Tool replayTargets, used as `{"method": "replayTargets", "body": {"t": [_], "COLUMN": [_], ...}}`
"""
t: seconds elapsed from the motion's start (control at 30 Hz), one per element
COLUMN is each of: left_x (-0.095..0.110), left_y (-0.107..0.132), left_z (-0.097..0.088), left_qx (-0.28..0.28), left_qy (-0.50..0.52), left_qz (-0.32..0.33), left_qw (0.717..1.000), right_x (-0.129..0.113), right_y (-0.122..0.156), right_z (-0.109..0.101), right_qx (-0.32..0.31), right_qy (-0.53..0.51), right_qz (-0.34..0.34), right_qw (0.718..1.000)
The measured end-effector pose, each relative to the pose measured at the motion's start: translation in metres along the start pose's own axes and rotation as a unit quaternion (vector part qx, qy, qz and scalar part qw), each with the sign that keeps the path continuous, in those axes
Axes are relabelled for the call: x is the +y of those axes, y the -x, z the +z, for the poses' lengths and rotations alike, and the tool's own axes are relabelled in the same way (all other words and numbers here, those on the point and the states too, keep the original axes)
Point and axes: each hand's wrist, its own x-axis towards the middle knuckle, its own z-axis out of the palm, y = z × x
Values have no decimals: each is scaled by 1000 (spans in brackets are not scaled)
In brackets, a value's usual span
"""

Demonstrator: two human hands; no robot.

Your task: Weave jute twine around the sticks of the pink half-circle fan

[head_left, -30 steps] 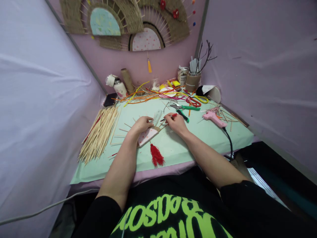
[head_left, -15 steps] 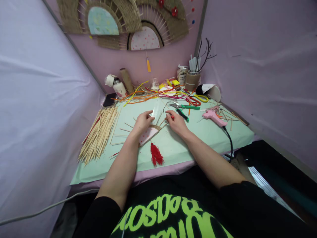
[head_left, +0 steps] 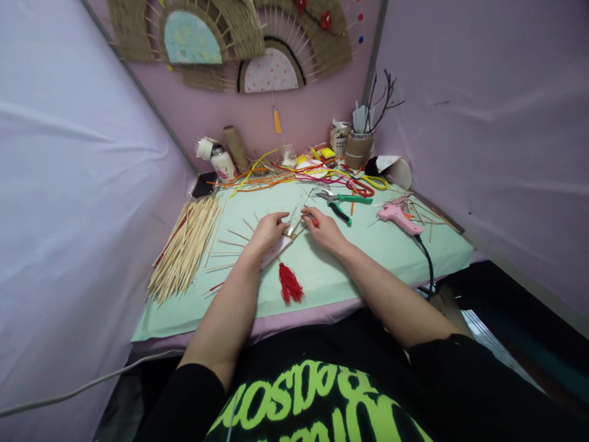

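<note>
My left hand point(head_left: 270, 231) is closed at the near end of a clear plastic strip that looks like a ruler point(head_left: 293, 222), thumb and fingertips pinching its edge. Under that hand lies a small stick fan with a pale pink dotted half-round base point(head_left: 276, 252), partly covered by my wrist. Thin sticks point(head_left: 234, 243) spread from it to the left, and a red tassel point(head_left: 290, 285) hangs off its near side. A slim red pen point(head_left: 315, 221) is gripped in my right hand point(head_left: 327, 233), beside the strip and the fan's right-hand sticks; its tip is hard to see.
Green-handled pruning shears point(head_left: 343, 199) and a pink glue gun point(head_left: 399, 218) with a black cord lie to the right. A heap of wooden sticks point(head_left: 186, 252) covers the left side. Colourful cords point(head_left: 271, 177), a bottle point(head_left: 223, 164) and a jar of twigs point(head_left: 359, 150) stand along the back.
The clear strip has tilted and now looks narrower. My right hand has moved left, closer to the strip and my left hand. The fan has shifted slightly.
</note>
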Motion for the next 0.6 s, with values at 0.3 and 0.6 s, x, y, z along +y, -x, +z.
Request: {"method": "replayTargets", "body": {"t": [0.3,0.6], "left_x": [-2,4], "left_y": [1,5], "left_z": [-2,-6], "left_qx": [-13,-18], "left_qy": [4,-35], "left_qz": [5,0], "left_qw": [1000,999], "right_x": [1,0], "right_y": [0,0], "right_z": [1,1], "right_qx": [-4,-3], "right_qy": [29,30], "right_qz": [1,3], "right_qw": [1000,1000]}}
